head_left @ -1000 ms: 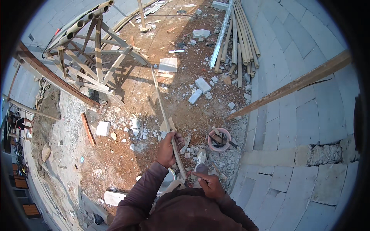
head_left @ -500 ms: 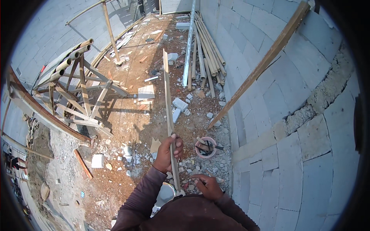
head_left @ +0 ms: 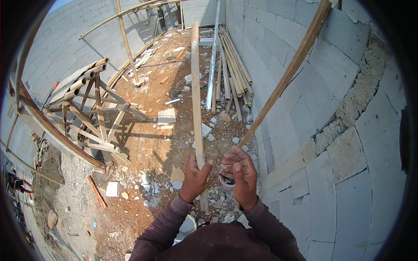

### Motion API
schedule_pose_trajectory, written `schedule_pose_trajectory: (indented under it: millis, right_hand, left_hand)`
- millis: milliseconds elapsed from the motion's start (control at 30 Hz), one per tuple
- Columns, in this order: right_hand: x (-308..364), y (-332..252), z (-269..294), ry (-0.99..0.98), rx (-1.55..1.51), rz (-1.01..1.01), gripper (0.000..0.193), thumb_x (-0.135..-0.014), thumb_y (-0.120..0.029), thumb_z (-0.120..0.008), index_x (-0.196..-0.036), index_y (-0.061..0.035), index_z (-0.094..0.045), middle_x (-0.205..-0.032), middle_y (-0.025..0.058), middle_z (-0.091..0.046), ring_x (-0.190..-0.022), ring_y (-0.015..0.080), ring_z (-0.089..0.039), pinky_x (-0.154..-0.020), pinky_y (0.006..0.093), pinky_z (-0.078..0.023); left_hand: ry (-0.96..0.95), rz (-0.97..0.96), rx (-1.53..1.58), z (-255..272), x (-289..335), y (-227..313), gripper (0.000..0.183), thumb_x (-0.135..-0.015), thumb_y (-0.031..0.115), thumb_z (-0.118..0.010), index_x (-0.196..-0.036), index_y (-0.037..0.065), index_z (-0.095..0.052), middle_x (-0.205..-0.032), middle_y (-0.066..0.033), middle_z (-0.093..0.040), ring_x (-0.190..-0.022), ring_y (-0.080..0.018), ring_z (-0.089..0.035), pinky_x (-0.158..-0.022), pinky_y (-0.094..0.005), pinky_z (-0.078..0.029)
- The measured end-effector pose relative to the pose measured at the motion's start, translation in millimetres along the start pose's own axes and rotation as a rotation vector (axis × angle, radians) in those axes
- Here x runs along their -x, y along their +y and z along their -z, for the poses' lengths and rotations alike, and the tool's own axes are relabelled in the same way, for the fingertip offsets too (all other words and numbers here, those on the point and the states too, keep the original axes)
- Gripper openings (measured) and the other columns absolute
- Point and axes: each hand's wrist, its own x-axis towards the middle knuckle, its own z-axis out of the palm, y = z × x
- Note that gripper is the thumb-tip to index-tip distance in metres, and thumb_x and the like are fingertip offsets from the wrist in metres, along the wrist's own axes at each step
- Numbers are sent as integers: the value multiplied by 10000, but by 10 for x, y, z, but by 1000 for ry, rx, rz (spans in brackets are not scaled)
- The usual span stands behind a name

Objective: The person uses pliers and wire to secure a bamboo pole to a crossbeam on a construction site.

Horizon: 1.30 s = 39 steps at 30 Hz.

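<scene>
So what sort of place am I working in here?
Probably a building site: there are bare block walls, reddish dirt ground strewn with broken block pieces, and a pile of long round poles, apparently bamboo, lying beside the wall on the right.

- Below the left hand [head_left: 194, 180] and right hand [head_left: 242, 176]: reddish-brown ground [head_left: 148, 150], scattered with pale rubble [head_left: 146, 179].
- Over left of the left hand: a white block [head_left: 112, 189], then a reddish plank [head_left: 96, 192].
- Ahead of it: a pale square board [head_left: 166, 116].
- Beyond the right hand: a heap of poles [head_left: 236, 82].
</scene>
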Motion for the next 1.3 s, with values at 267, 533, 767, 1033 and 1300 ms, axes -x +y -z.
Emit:
schedule_pose_trajectory:
  millis: [267,533,767,1033,1300]
  right_hand:
    - [89,140,-96,4,-195,-250,367,-1042,-280,-388,-1173,31,-531,-619,-19,-467,-524,71,-474,-501,229,-433]
    - [-174,296,689,377,-190,-266,417,-1033,-300,-410,-1334,-18,-467,-595,-53,-310,-441,23,-295,-362,194,-274]
    - [-102,655,1150,428,-141,-445,444,-1035,-338,-385,-1356,-39,-454,-590,-50,-309,-427,24,-278,-333,207,-249]
    - [153,420,-1198,-287,-80,-288,244,-1033,-242,-428,-990,-39,-558,-589,-63,-333,-484,15,-285,-441,214,-265]
    - [212,357,-1315,-391,100,-6,332,-1023,-229,-461,-1162,38,-602,-877,63,-649,-652,58,-550,-571,228,-454]
  left_hand:
    - [93,-154,-83,20,358,8,371,-946,163,-604,-1211,-19,-419,-979,-61,-575,-856,-87,-558,-704,-266,-478]
    - [631,-95,106,1209,751,225,249,-948,247,-596,-1049,57,-470,-776,27,-491,-657,-53,-440,-577,-236,-387]
    - [911,-101,399,1921,965,344,255,-960,270,-547,-800,123,-414,-621,39,-355,-506,-80,-353,-469,-249,-314]
    - [380,-45,358,1247,632,324,279,-984,298,-507,-799,107,-425,-645,20,-385,-545,-68,-355,-537,-238,-342]
    - [173,-119,203,890,555,376,170,-972,216,-518,-1040,67,-471,-675,48,-448,-572,-32,-404,-513,-203,-334]
